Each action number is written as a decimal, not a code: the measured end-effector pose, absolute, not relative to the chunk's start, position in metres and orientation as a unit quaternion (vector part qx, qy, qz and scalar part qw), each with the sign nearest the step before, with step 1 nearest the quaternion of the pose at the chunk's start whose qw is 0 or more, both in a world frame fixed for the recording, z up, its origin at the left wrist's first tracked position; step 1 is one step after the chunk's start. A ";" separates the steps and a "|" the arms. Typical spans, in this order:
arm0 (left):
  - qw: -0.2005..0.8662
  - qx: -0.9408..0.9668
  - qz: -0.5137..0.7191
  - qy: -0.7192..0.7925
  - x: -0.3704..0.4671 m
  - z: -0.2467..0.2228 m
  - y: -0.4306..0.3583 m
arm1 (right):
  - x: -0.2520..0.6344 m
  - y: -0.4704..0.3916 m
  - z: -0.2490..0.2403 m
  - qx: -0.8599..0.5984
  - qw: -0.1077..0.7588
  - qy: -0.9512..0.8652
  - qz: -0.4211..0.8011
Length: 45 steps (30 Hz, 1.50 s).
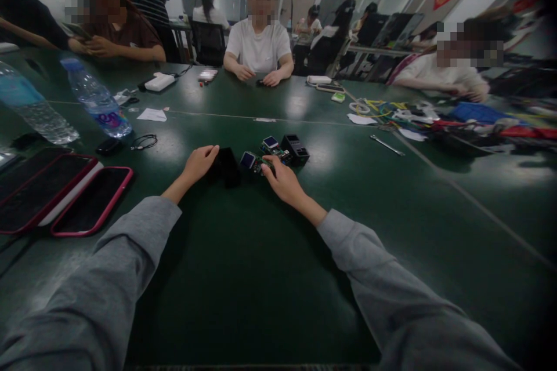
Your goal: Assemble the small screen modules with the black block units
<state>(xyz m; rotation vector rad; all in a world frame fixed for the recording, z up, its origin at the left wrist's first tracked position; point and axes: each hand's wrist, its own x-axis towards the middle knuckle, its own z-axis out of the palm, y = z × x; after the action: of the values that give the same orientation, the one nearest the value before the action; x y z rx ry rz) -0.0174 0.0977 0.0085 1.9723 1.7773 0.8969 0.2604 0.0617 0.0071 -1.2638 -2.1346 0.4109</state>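
On the dark green table, my left hand (200, 163) is closed on the left side of a black case (227, 167). My right hand (282, 178) pinches a small circuit board with a square screen (248, 160), just right of the case. Behind it lies a second board with a screen (270, 142). A black box with openings (296, 149) stands to the right of that board. The undersides of both hands' fingers are partly hidden.
Phones in red cases (93, 200) and water bottles (98, 98) are at the left. A wrench (387, 145) and a pile of cables (456, 122) lie right. People sit across the table (270, 278).
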 end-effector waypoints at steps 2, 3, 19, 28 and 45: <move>0.169 0.695 0.315 0.624 -0.018 0.008 0.098 | 0.260 0.061 0.008 -0.476 0.309 -0.808 0.157; 0.169 0.695 0.316 0.623 -0.018 0.007 0.099 | 0.260 0.061 0.008 -0.476 0.310 -0.808 0.158; 0.165 0.699 0.322 0.617 -0.016 0.010 0.096 | 0.258 0.061 0.007 -0.437 0.302 -0.839 0.120; 0.165 0.696 0.319 0.621 -0.017 0.009 0.096 | 0.257 0.059 0.008 -0.420 0.293 -0.851 0.112; 0.173 0.693 0.316 0.624 -0.017 0.008 0.099 | 0.256 0.057 0.012 -0.421 0.279 -0.857 0.105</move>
<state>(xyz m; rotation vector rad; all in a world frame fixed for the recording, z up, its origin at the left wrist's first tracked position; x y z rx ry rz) -0.0168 0.0986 0.0084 1.9665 1.7694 0.8958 0.2561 0.0571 0.0124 -1.1285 -2.2990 0.2820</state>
